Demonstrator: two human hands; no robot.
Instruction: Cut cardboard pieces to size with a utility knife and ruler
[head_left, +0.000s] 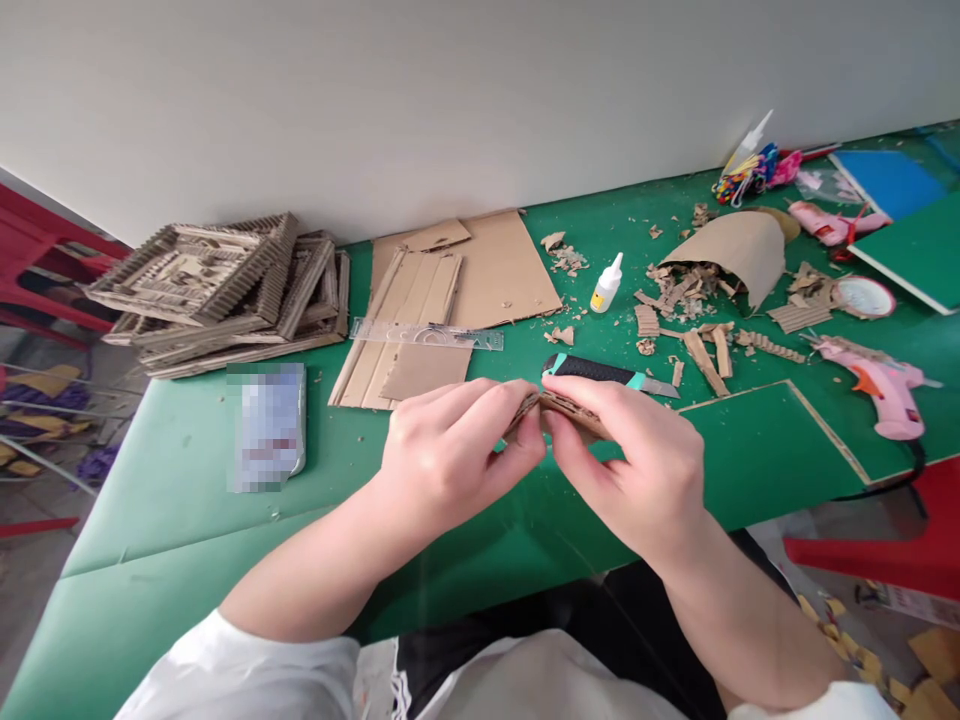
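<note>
Between my two hands, above the green table, is a small piece of corrugated cardboard (574, 408). My left hand (465, 445) pinches its left end with thumb and fingers. My right hand (630, 450) grips the other end the same way. Most of the piece is hidden by my fingers. Just behind my right hand lies a black and teal utility knife (600, 372) with its blade out. A clear ruler (427, 335) rests across cut cardboard strips (367, 370) beyond my left hand.
Stacked corrugated cardboard frames (217, 290) stand at the back left, near a phone (266, 425). A white glue bottle (606, 284) stands mid-table. Cardboard scraps (686, 290), a curved cardboard piece (739, 250), a pink glue gun (877, 380) and a tape roll (864, 297) are at right.
</note>
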